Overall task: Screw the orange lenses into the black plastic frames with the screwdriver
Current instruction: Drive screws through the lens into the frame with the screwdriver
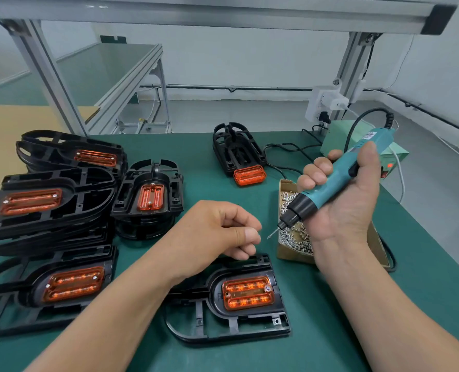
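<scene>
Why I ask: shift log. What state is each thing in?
Front frame: lens seated, one screw visible, right end.
Screwdriver: gripped, bit raised off the frame.
Right hand: grips screwdriver.
Left hand: fingertips pinched by the bit; contents unclear.
Screw box: open, holding screws.
Stacked frames: lenses screwed in.
Power box: red light on.

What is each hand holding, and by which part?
Right hand grips the electric screwdriver around its teal body. Left hand is pinched shut; whether it holds anything cannot be told.

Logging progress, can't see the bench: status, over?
Right hand grips screwdriver, bit raised off the work. Left hand pinched, contents too small to tell. Near frame: orange lens seated, one screw showing. Lens uncovered.
</scene>
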Available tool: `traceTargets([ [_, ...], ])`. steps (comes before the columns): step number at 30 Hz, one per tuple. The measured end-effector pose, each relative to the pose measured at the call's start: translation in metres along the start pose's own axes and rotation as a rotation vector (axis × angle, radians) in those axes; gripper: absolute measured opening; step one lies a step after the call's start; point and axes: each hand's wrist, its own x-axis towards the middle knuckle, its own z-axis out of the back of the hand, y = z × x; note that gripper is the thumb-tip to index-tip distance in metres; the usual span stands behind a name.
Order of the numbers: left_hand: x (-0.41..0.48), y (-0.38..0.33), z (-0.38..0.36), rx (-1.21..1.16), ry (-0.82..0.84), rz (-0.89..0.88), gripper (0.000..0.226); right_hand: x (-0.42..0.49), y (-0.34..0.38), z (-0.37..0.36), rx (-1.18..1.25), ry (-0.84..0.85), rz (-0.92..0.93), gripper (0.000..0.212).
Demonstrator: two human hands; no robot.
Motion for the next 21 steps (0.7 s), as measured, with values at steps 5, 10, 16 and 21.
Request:
traceTargets([
  [5,-0.0006,0.0008,0.0006,-0.046,0.057,0.032,0.011,0.0023,-0.0006,0.0002,0.017,-0.042,0.013,0.041],
  [10,0.0001,-0.0002,-0.0024,0.037,0.009,-0.005,0.014,0.0024,-0.001,0.0011,0.009,-0.032,0.01,0.041],
  [16,0.0005,0.0007,0.0017,0.066,0.0,-0.025,0.013,0.0017,-0.0014,0.0013,0.005,-0.021,0.006,0.04],
  [21,-0.0008,0.0016,-0.0005,-0.084,0.07,0.035,0.006,0.0018,-0.0007,0.0007,0.004,-0.028,0.019,0.04],
])
